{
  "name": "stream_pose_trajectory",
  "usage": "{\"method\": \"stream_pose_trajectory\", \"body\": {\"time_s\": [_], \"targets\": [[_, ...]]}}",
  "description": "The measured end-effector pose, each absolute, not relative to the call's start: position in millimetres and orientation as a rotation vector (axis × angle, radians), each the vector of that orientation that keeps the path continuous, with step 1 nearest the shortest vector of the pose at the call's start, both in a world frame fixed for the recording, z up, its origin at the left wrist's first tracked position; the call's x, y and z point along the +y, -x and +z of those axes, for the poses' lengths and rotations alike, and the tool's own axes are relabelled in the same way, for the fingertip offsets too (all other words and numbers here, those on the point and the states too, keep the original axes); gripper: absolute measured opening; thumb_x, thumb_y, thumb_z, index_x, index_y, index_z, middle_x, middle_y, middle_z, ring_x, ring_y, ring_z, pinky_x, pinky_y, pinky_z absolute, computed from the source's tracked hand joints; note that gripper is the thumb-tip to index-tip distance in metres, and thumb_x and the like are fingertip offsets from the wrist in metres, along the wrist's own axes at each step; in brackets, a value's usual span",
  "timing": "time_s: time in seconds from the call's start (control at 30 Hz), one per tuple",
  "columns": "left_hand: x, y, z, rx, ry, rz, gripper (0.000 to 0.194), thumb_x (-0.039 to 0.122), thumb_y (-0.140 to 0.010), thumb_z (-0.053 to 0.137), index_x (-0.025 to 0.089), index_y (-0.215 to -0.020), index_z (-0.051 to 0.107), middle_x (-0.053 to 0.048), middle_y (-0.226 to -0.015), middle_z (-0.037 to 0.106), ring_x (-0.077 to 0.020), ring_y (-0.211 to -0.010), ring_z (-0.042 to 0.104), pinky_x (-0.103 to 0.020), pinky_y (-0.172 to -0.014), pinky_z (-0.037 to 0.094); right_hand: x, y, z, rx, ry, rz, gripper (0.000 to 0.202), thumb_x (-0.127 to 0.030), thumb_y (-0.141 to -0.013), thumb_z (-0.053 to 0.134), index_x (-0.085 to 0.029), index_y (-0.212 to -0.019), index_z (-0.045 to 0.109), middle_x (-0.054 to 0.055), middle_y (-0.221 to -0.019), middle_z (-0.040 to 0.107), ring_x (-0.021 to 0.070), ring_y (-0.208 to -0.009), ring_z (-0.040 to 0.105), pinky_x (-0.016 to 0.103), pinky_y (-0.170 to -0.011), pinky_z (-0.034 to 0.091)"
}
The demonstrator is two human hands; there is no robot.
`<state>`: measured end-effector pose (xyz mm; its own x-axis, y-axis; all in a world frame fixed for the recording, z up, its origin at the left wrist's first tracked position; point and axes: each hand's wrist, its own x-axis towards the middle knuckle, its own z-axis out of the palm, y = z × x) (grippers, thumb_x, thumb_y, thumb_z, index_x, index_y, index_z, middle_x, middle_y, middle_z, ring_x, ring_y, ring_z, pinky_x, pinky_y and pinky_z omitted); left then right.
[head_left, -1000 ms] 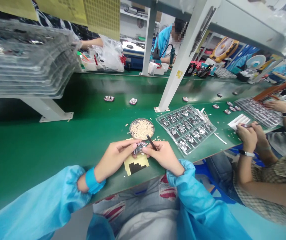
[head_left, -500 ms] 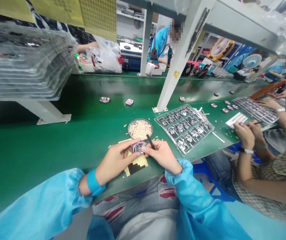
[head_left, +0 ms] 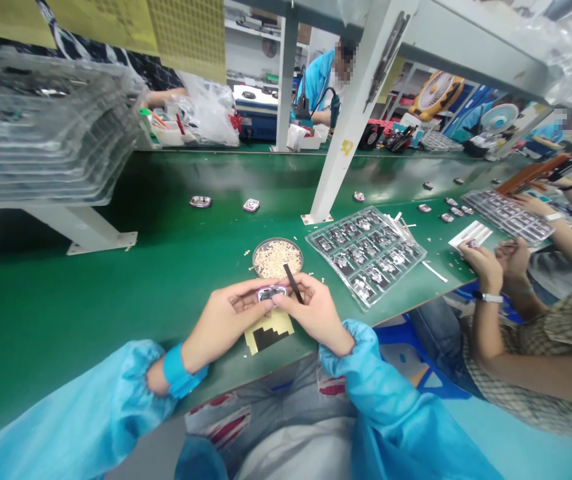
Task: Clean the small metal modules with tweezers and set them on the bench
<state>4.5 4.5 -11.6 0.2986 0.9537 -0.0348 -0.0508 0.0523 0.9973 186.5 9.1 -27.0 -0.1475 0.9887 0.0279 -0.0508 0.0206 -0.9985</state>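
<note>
dish [head_left: 277, 257] behind hands [head_left: 271, 313], tray [head_left: 366, 253] right

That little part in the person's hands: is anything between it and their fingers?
Nothing visible. The left hand and right hand both pinch the small part directly, above the yellow card. The right hand also holds a thin dark tool angled up toward the round dish, clear of the grip.
</note>
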Motion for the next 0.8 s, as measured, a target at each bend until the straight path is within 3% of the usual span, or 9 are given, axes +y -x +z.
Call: {"method": "stream_pose_trajectory", "body": {"time_s": [0.1,0.23,0.4,0.63,0.8], "targets": [[2.6,-4.5,-11.3,0.995,-1.447,1.033,0.034,0.034,-0.086,0.073,0.019,-0.116,0.075,-0.011,-0.120,0.073,-0.0256,-0.109,0.070,-0.035,-0.092,0.059,9.4,-183.0,-27.5,-1.294,1.068,1.366,0.037,-0.041,-0.069,0.085,-0.017,-0.092,0.069,0.004,-0.086,0.072,0.0183,-0.080,0.066,0.029,-0.073,0.053],[-0.4,-3.6,-12.6,1.197,-1.728,0.965,0.031,0.033,-0.091,0.066,0.022,-0.119,0.074,-0.007,-0.114,0.075,-0.0207,-0.091,0.070,-0.028,-0.074,0.058,8.7,-179.1,-22.3,-1.282,1.144,1.302,0.035,-0.041,-0.066,0.086,-0.017,-0.082,0.066,0.000,-0.073,0.066,0.0145,-0.066,0.058,0.026,-0.063,0.047],[-2.7,-6.4,-9.4,1.218,-1.776,0.994,0.025,0.029,-0.092,0.064,0.023,-0.112,0.077,-0.003,-0.114,0.077,-0.0217,-0.101,0.070,-0.029,-0.084,0.054,5.5,-176.0,-16.3,-1.318,1.155,1.215,0.028,-0.037,-0.071,0.081,-0.016,-0.076,0.063,-0.002,-0.066,0.058,0.0122,-0.060,0.048,0.024,-0.055,0.038],[-7.9,-7.0,-15.1,1.334,-1.816,1.059,0.026,0.032,-0.090,0.066,0.020,-0.109,0.078,-0.005,-0.103,0.080,-0.0211,-0.084,0.070,-0.029,-0.074,0.054,3.0,-173.2,-20.8,-1.355,1.167,1.172,0.027,-0.037,-0.074,0.078,-0.017,-0.073,0.060,-0.002,-0.066,0.055,0.0113,-0.059,0.044,0.024,-0.055,0.037],[-3.8,-6.5,-16.4,1.311,-1.776,1.012,0.028,0.032,-0.091,0.064,0.022,-0.115,0.076,-0.004,-0.114,0.077,-0.0227,-0.097,0.070,-0.031,-0.083,0.054,7.2,-179.6,-22.9,-1.472,1.206,1.095,0.028,-0.042,-0.075,0.080,-0.018,-0.079,0.065,-0.002,-0.065,0.055,0.0128,-0.060,0.047,0.024,-0.053,0.036]]}}
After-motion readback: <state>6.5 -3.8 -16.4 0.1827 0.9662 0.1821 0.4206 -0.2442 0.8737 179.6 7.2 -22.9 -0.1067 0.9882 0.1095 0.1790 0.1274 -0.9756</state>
